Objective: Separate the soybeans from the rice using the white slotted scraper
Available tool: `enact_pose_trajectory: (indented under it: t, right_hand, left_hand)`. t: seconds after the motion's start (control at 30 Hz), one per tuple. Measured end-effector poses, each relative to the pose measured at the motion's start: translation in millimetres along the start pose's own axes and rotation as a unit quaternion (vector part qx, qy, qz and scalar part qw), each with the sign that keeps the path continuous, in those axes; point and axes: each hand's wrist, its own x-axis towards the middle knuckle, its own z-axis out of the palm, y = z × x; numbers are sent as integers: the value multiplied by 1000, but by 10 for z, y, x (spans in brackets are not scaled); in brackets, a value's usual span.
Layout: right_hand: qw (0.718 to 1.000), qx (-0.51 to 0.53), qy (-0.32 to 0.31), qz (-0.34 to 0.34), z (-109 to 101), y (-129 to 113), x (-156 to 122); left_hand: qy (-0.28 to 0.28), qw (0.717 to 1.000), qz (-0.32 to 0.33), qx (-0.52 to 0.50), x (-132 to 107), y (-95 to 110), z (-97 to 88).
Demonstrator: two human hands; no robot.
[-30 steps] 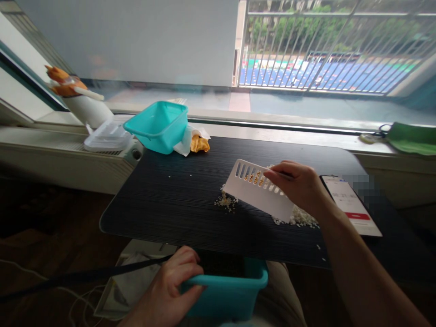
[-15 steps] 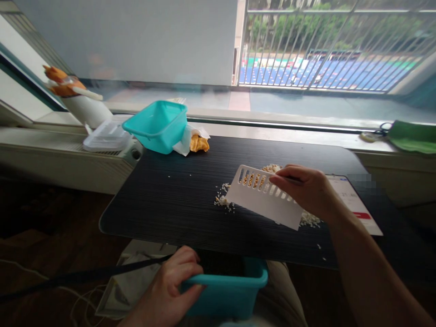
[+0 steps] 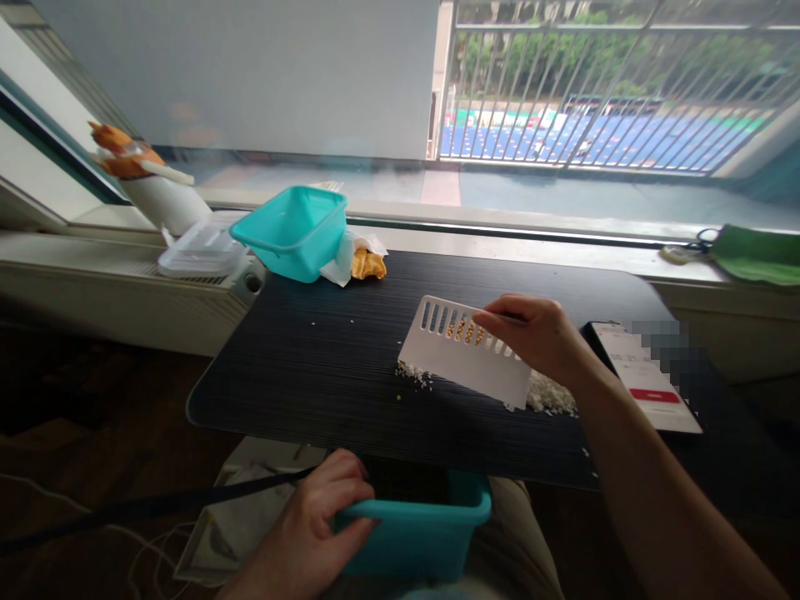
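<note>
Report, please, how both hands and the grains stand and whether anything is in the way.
Right hand gripping white slotted card over tabletop. Left hand gripping teal bin at rim. Grains by both card ends. Phone close to right wrist, possible obstacle.

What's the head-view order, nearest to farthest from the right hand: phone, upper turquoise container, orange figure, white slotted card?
1. White slotted card, in the right hand.
2. Phone, to its right.
3. Upper turquoise container, back left.
4. Orange figure, far left.

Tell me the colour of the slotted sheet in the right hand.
The slotted sheet is plain white, seen best in the head view.
</note>
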Motion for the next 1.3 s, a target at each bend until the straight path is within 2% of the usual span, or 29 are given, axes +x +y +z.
enact_pose_trajectory:
  t: [0.13,0.27,0.53,0.73,0.9,1.0,1.1,1.2,1.3]
  right_hand:
    - [999,4,-31,11,-50,-16,-11]
    - [999,3,-27,16,-102,-49,-84]
    - [998,-1,-65,-23,-20,-135,-172]
    - [993,-46,-43,-100,-92,-179,-550]
    - [988,-25,-83,-130,-161,-342,-916]
    - [989,-21,-53,-134,-130,-385,-966]
    - [990,-29,-15,-135,-11,-392,-939]
    - [988,-37,-48,-145,85,-440,-961]
    - [981,-39,-101,-161,15,-499,-1050]
  left_hand:
    - [-1,1000,-5,-5,-6,-7,-2]
    - [3,1000,-8,-8,-3,-7,-7]
    - [14,1000,-2,-14,-16,-19,-22]
    - [14,1000,6,-11,-23,-32,-38]
    - [18,1000,22,-5,-16,-23,-44]
    - [20,999,27,2,-14,-19,-36]
    - [16,1000,20,10,-14,-19,-12]
    - [6,1000,17,12,-20,0,10]
    - [14,1000,20,14,-23,42,27]
